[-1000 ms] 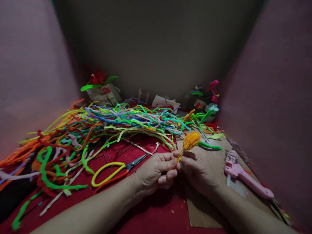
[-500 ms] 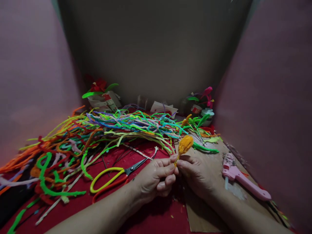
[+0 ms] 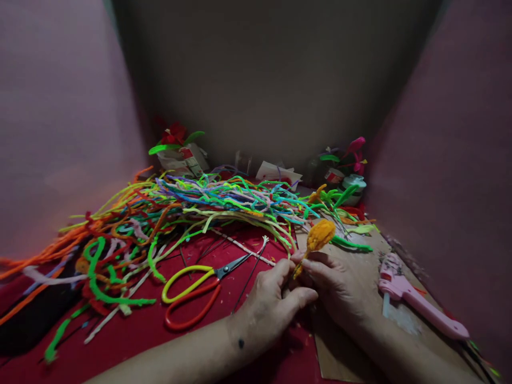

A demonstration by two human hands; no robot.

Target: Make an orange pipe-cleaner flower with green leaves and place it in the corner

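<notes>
An orange-yellow pipe-cleaner flower bud (image 3: 320,235) points up and to the right, its twisted lower end between my two hands. My right hand (image 3: 334,280) pinches that lower end between thumb and fingers. From the other side my left hand (image 3: 276,296) closes on the bud's base; its thumb lies lower, towards my right hand, and some of its fingertips are hidden. Left of my left hand, scissors (image 3: 192,293) with one yellow and one red handle lie on the red cloth (image 3: 224,341), blades slightly apart.
A heap of many-coloured pipe cleaners (image 3: 232,197) spreads across the back and left. On the right, a pink glue gun (image 3: 416,301) rests on a cardboard sheet (image 3: 336,352). Behind stand a jar (image 3: 354,186), a carton (image 3: 194,157) and pipe-cleaner flowers (image 3: 174,134).
The view has shifted, so everything sits further right or lower. My left hand has rolled over, its thumb moving off the stem and down; the bud leans more to the right.
</notes>
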